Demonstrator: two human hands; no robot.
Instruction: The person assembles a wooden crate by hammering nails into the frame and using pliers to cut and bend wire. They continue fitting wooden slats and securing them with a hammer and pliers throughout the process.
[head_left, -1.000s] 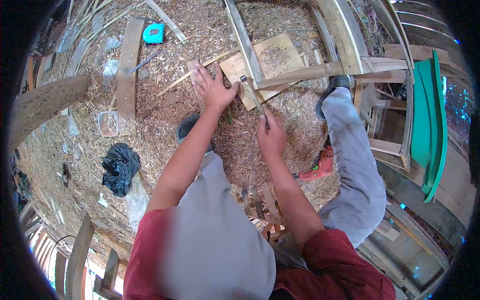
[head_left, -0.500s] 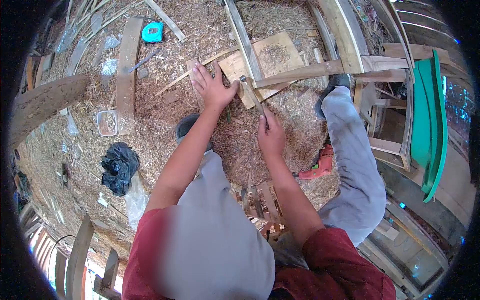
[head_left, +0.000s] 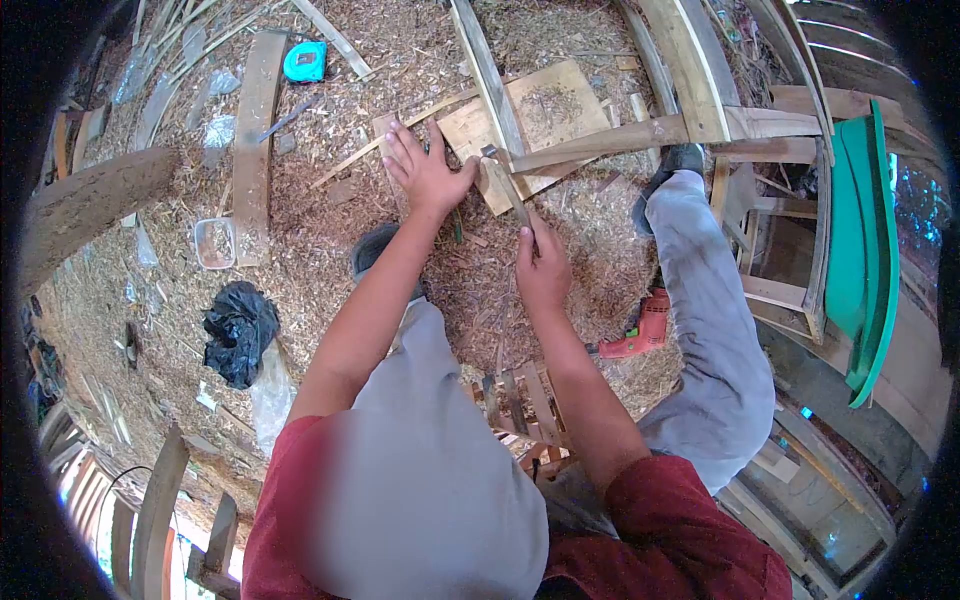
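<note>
My left hand (head_left: 428, 180) lies with its fingers spread over a small piece of wood (head_left: 383, 125), its thumb reaching toward the edge of a flat light board (head_left: 560, 105). In my right hand (head_left: 543, 268) is a hammer (head_left: 519, 203), gripped by the handle. Its head rests just right of my left thumb, close to the corner where an upright wooden leg (head_left: 482, 70) meets a crosspiece (head_left: 600, 145) of a wooden frame. Whether a nail is under the hammer head is too small to tell.
Wood shavings cover the ground. A turquoise tape measure (head_left: 305, 62) sits near a long plank (head_left: 258, 150). To the left are a plastic tub (head_left: 215, 262) and a black bag (head_left: 240, 335). A red power drill (head_left: 640, 330) lies by my right leg; a green basin (head_left: 860, 250) stands at right.
The hammer head has turned slightly and dipped a little. Both hands stay in nearly the same place.
</note>
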